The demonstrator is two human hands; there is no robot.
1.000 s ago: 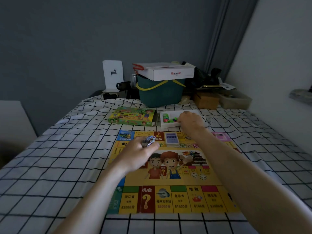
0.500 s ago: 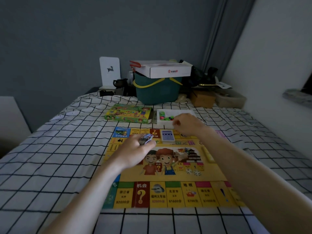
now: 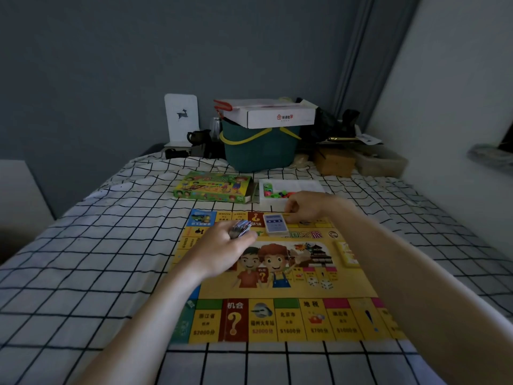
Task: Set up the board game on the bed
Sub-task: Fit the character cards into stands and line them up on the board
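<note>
While the game board point(image 3: 277, 279) lies flat on the checked bed sheet point(image 3: 83, 273), the left hand point(image 3: 222, 251) hovers over the board's far left part, fingers curled tight round a fanned stack of cards point(image 3: 240, 228). Just right of it a blue card deck point(image 3: 274, 224) rests on the board. The right hand point(image 3: 304, 207) sits at the board's far edge, fingers bent, seemingly pinching something yellow, though I cannot tell for sure. Beyond the board stand the white tray point(image 3: 291, 187) of pieces and the game box point(image 3: 212, 187)
</note>
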